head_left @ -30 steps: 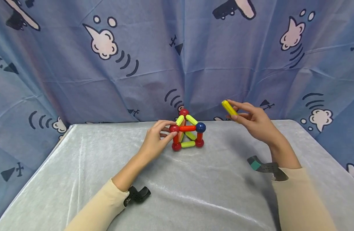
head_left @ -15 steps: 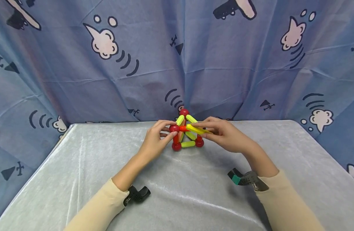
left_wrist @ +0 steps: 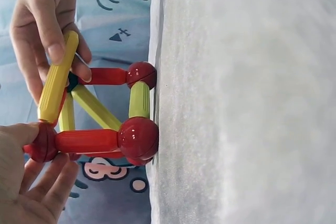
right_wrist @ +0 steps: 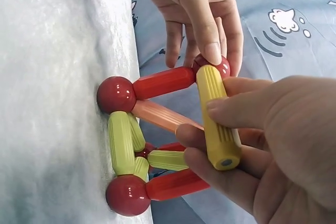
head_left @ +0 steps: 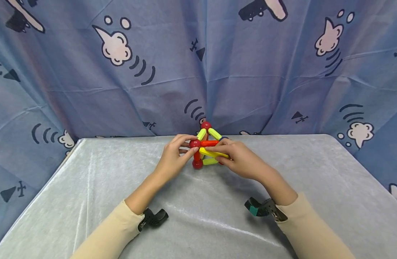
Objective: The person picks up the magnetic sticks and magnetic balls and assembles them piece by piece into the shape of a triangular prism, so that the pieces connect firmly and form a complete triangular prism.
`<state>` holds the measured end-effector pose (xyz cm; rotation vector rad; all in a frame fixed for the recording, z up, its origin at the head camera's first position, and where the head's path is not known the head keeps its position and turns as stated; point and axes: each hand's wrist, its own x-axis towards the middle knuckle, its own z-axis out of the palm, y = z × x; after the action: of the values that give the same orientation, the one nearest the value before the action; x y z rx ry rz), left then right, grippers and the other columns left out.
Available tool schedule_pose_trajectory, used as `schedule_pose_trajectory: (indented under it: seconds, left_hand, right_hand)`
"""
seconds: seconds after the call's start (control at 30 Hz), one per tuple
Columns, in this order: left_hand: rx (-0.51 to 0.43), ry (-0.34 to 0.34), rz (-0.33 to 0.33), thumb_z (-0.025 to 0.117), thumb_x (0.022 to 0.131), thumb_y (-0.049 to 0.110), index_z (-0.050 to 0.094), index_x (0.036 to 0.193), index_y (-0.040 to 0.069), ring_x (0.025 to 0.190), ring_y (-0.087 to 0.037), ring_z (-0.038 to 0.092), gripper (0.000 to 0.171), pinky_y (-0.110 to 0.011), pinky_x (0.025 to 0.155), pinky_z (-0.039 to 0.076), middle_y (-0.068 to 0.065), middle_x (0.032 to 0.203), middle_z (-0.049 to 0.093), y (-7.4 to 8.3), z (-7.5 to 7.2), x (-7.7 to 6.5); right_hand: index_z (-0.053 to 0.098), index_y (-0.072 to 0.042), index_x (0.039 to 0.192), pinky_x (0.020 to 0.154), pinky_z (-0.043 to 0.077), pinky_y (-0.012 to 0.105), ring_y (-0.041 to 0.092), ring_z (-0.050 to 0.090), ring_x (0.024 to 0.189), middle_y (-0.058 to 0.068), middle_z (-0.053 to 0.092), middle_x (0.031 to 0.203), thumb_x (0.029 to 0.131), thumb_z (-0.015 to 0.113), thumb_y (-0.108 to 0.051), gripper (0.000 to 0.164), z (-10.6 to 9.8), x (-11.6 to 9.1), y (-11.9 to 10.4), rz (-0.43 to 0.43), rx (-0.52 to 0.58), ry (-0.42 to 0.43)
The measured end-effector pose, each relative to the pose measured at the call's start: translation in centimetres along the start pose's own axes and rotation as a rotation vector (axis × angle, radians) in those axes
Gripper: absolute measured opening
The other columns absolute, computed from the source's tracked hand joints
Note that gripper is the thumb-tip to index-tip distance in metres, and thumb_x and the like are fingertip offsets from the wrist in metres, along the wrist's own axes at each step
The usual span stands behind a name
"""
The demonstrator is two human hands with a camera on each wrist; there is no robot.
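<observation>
A frame of coloured magnetic rods and balls stands near the table's back edge. My left hand (head_left: 174,156) pinches its upper front-left red ball (head_left: 195,144) between thumb and fingers. My right hand (head_left: 245,158) pinches a yellow magnetic rod (right_wrist: 218,119); in both wrist views the rod's far end meets that red ball, and its other end, with a grey metal disc, is free. Below the pinched ball, an upright red rod (left_wrist: 86,140) runs to a lower red ball (left_wrist: 138,137). Behind my right fingers the blue ball is mostly hidden in the head view.
A grey-white cloth covers the table (head_left: 198,216). Directly behind it hangs a blue patterned curtain (head_left: 172,72). The frame's top red ball (head_left: 206,125) stands nearest the curtain. Dark camera mounts sit on both wrists.
My right hand has come left and down from beside the frame, bringing the yellow rod to the pinched red ball. My left hand has stayed in place on that ball.
</observation>
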<state>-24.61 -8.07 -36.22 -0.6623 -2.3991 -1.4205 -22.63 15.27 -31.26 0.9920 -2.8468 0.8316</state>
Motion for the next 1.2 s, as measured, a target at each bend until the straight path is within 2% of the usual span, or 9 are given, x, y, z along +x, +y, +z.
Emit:
schedule_pose_trajectory:
  seconds: [0.17,0.33,0.5,0.73,0.9,1.0,1.1,1.2]
  left_hand:
    - [-0.002,0.002,0.006,0.071,0.096,0.016,0.067,0.125,0.010,0.103,-0.025,0.071,0.031,-0.034,0.085,0.063,-0.009,0.121,0.065,0.0,0.0,0.0]
    - [-0.002,-0.004,0.007,0.070,0.096,0.016,0.067,0.126,0.009,0.103,-0.025,0.071,0.031,-0.033,0.084,0.063,-0.010,0.120,0.065,0.1,0.0,-0.1]
    - [0.003,-0.004,0.005,0.071,0.096,0.016,0.067,0.126,0.009,0.102,-0.023,0.071,0.031,-0.033,0.084,0.063,-0.010,0.121,0.065,0.2,-0.1,-0.1]
    - [0.007,-0.008,-0.009,0.070,0.096,0.018,0.068,0.126,0.011,0.102,-0.022,0.071,0.031,-0.032,0.085,0.062,-0.008,0.121,0.064,0.3,-0.1,0.0]
    - [0.005,-0.006,-0.017,0.070,0.097,0.018,0.067,0.127,0.011,0.103,-0.023,0.071,0.031,-0.033,0.086,0.062,-0.009,0.121,0.064,0.4,0.0,0.1]
    - [0.004,0.000,-0.022,0.070,0.097,0.017,0.067,0.127,0.010,0.103,-0.024,0.071,0.031,-0.033,0.085,0.062,-0.009,0.121,0.064,0.4,0.0,0.1]
    - [0.004,0.006,-0.023,0.070,0.096,0.016,0.067,0.127,0.010,0.102,-0.023,0.071,0.032,-0.033,0.084,0.063,-0.009,0.120,0.064,0.3,0.0,0.0]
    - [0.002,0.013,-0.019,0.071,0.096,0.016,0.067,0.126,0.011,0.102,-0.023,0.071,0.032,-0.033,0.083,0.063,-0.009,0.119,0.064,0.2,0.1,-0.1]
  right_hand:
    - [0.070,-0.018,0.132,0.063,0.047,0.024,0.012,0.053,0.072,0.005,0.068,0.101,0.092,0.072,-0.006,0.041,0.2,0.0,0.0,-0.002,-0.026,0.036]
    - [0.075,-0.014,0.122,0.061,0.048,0.023,0.013,0.055,0.075,0.007,0.072,0.104,0.090,0.075,-0.007,0.033,0.9,0.1,-0.1,0.011,-0.013,0.096]
    - [0.078,-0.012,0.115,0.064,0.052,0.023,0.015,0.062,0.081,0.007,0.074,0.110,0.090,0.075,-0.007,0.026,1.0,0.2,0.0,0.040,0.028,0.129]
    - [0.076,-0.008,0.116,0.065,0.057,0.024,0.020,0.071,0.077,0.010,0.071,0.107,0.091,0.073,-0.006,0.025,0.3,0.0,0.0,0.089,0.122,0.130]
    - [0.075,-0.005,0.116,0.071,0.062,0.025,0.024,0.074,0.089,0.011,0.070,0.106,0.091,0.071,-0.003,0.025,0.5,0.0,0.0,0.093,0.180,0.145]
    - [0.074,-0.006,0.118,0.079,0.063,0.032,0.024,0.074,0.095,0.010,0.070,0.106,0.090,0.073,-0.004,0.028,0.9,0.1,-0.1,0.098,0.172,0.169]
    - [0.073,-0.008,0.121,0.083,0.063,0.036,0.023,0.074,0.094,0.009,0.074,0.105,0.089,0.076,-0.006,0.033,1.5,0.1,-0.3,0.093,0.121,0.216]
    - [0.070,-0.011,0.128,0.079,0.063,0.035,0.022,0.075,0.087,0.009,0.076,0.103,0.087,0.078,-0.007,0.042,2.3,0.3,-0.6,0.075,0.082,0.248]
